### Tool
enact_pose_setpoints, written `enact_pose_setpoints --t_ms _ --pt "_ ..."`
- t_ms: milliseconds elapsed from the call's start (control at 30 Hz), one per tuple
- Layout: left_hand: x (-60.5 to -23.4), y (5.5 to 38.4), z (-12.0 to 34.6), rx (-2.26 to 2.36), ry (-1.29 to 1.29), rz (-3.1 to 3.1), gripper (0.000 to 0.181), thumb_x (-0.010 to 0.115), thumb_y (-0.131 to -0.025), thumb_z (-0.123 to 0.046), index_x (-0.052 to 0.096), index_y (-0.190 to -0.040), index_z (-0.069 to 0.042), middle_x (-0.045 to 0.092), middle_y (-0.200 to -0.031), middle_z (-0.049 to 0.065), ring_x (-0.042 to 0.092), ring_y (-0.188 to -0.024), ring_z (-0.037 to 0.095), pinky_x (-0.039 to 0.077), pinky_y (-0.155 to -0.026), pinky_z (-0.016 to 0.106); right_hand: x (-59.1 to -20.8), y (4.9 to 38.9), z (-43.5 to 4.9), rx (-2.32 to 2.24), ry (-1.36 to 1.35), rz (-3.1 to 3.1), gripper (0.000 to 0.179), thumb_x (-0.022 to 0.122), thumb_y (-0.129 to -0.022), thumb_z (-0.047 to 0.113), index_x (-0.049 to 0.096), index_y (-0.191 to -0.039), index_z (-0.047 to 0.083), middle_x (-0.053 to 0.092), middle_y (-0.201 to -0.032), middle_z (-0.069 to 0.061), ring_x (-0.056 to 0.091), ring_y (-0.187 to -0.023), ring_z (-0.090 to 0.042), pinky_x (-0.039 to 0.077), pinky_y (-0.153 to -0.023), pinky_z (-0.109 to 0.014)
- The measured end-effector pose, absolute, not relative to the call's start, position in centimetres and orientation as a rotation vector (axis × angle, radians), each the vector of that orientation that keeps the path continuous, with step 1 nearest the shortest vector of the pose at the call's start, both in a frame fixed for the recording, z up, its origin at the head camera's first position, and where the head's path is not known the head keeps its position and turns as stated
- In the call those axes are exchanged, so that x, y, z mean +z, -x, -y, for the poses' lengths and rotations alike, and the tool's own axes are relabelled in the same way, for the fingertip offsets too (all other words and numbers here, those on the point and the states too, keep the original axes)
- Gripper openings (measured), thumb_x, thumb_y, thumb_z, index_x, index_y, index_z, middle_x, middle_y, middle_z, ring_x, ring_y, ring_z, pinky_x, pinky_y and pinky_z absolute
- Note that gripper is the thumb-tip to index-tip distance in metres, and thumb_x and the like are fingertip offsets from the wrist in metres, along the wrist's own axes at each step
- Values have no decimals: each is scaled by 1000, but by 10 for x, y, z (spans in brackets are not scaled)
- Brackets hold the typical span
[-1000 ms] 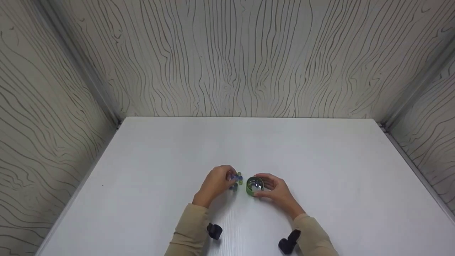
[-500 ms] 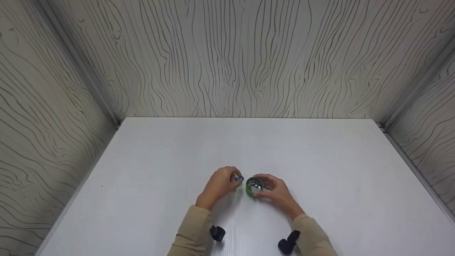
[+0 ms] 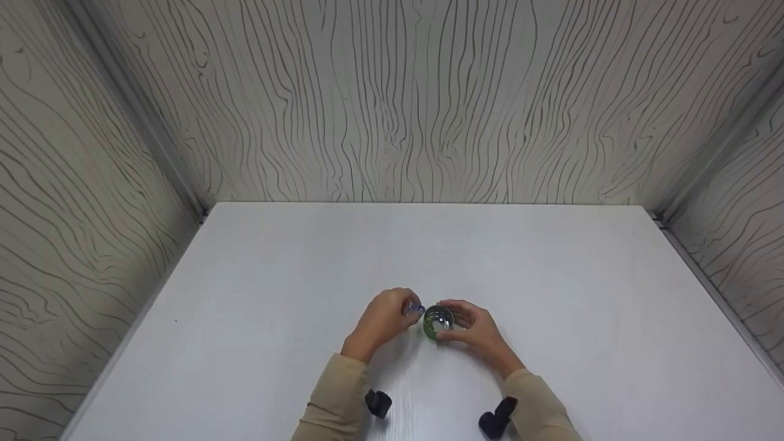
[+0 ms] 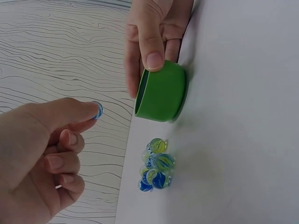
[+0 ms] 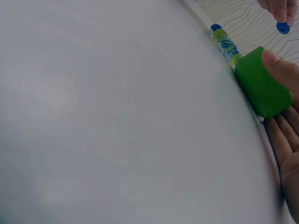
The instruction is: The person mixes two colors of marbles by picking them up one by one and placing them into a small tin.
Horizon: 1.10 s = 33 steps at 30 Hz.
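A blue glass marble [image 4: 98,110] is pinched between the thumb and forefinger of my left hand [image 3: 381,318], the other fingers curled beneath. In the head view that hand is just left of a small green cup [image 4: 163,93], about level with its rim. The cup stands upright on the table, with a dark, shiny inside. My right hand [image 3: 481,335] grips it from the right, the thumb on the near side and the fingers behind. Several blue and yellow-green swirled marbles [image 4: 159,163] lie bunched on the table beside the cup, covered by the left hand in the head view.
The white table [image 3: 275,263] spreads out on all sides of the hands. Wood-patterned panels [image 3: 392,98] close it in at the back and both sides. Dark camera mounts [image 3: 378,404] stick out from the beige sleeves [image 3: 334,398].
My left hand has lifted away from the marbles and shifted right toward the cup, a marble in its fingertips. The right hand and the cup have stayed in place.
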<state>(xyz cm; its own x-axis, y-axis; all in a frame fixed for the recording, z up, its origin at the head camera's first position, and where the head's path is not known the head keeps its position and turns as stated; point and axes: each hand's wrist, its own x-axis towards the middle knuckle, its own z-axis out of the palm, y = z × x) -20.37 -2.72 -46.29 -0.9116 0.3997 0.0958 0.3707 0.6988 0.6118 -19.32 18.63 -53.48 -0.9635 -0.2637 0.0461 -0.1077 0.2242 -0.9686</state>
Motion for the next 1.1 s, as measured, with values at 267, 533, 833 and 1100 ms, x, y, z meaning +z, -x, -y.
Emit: enact_pose_setpoints --t_ms 267,533,833,1100 --pt "-466 203 23 964 -677 -2881 15 69 -85 -15 70 -98 -6 66 -82 5 45 -68 5 40 -61 17 -535 193 -187 -1857 373 -2348 65 81 -75 13 53 -131 -4 55 -135 -26 51 -129 -40 45 -105 -32" --pt "-469 202 20 956 -686 -2875 16 69 -84 -13 71 -99 -6 60 -76 1 41 -65 4 36 -58 17 -537 194 -187 -1831 375 -2376 66 81 -74 16 53 -130 -3 56 -135 -25 51 -130 -41 46 -104 -32" --pt "-468 201 18 971 -697 -2859 16 70 -85 -14 70 -98 -5 60 -76 2 41 -64 4 37 -58 17 -539 195 -187 -1824 334 -2388 65 82 -74 17 54 -131 0 57 -135 -22 57 -126 -26 47 -103 -27" --pt "-472 201 15 958 -703 -2864 15 70 -86 -15 71 -98 -6 60 -76 0 41 -64 2 37 -59 16 -538 194 -187 -1819 337 -2396 64 81 -75 17 54 -131 0 57 -134 -23 57 -126 -26 47 -103 -27"
